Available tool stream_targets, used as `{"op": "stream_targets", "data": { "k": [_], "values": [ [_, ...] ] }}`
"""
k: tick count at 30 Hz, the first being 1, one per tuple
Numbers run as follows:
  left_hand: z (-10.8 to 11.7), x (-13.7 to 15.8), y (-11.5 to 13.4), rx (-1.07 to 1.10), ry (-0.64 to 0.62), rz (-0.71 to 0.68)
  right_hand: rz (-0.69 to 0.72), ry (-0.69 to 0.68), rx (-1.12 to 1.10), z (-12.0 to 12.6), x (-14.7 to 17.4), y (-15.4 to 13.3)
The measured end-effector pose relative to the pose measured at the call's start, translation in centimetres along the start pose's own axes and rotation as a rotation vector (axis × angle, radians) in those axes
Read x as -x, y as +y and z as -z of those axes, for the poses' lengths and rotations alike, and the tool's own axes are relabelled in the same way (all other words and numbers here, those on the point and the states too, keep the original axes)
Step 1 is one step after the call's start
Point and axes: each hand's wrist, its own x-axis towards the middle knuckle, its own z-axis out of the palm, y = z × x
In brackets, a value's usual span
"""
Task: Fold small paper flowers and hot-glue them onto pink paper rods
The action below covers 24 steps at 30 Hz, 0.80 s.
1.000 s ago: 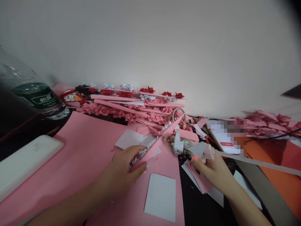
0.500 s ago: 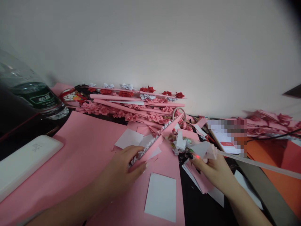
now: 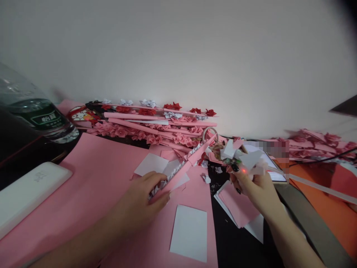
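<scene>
My left hand (image 3: 149,193) is closed round a long pink paper stick (image 3: 192,160) edged with crimped white paper. The stick slants up and away, above the pink sheet (image 3: 111,160). On the right, my right hand (image 3: 251,182) pinches a cluster of white paper scraps (image 3: 252,160) with something greenish and crumpled among them. A pale translucent strip (image 3: 312,186) runs from near that hand to the right edge. Below the hand lies a small stack of pink and white paper squares (image 3: 237,204). One white rectangle of paper (image 3: 189,232) rests on the pink sheet between my hands.
Pink paper sticks with paper flowers (image 3: 156,126) lie along the wall, beside a roll of tape (image 3: 209,134). A water bottle (image 3: 41,115) and a white power bank (image 3: 33,197) are at left. A phone (image 3: 275,167) and orange paper (image 3: 312,190) are at right.
My right hand has risen slightly and shifted right, lifting the scraps off the pink sheet. A few small white bits now show where they lay. My left hand keeps its grip on the stick.
</scene>
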Motion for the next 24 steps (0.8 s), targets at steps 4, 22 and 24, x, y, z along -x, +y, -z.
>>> {"op": "stream_targets", "data": {
  "k": [4, 22, 24],
  "values": [
    [-0.1, -0.1, -0.2, 0.006, 0.002, -0.016, -0.035, -0.157, 0.029, -0.4, 0.5, -0.1],
    [1.2, -0.3, 0.5, 0.265, 0.065, 0.212, -0.137, 0.244, 0.059, 0.1, 0.1, -1.2],
    [1.2, -0.2, 0.5, 0.28, 0.048, 0.217, -0.155, 0.263, 0.056, 0.2, 0.2, -1.0]
  ]
}}
